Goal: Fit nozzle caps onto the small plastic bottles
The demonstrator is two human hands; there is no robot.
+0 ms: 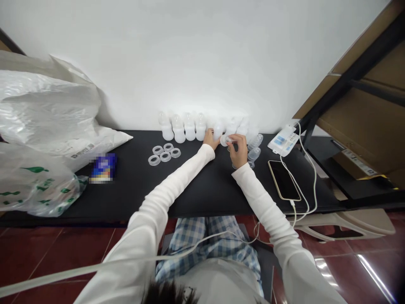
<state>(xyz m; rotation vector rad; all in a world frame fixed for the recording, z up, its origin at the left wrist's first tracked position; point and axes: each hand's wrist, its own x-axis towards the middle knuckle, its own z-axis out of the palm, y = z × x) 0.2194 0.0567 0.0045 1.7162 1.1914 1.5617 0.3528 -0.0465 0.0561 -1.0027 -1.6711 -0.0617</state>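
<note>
My left hand wraps around a small translucent white bottle at the back of the black table. My right hand pinches a clear cap or ring right against that bottle's end. A row of several similar white bottles stands along the wall. Several clear plastic rings lie to the left of my hands. A few clear dome caps lie just right of my right hand.
Large white plastic bags fill the table's left end, with a small blue packet beside them. A phone on a white cable and a power strip lie at the right. A dark metal shelf with cardboard boxes stands further right.
</note>
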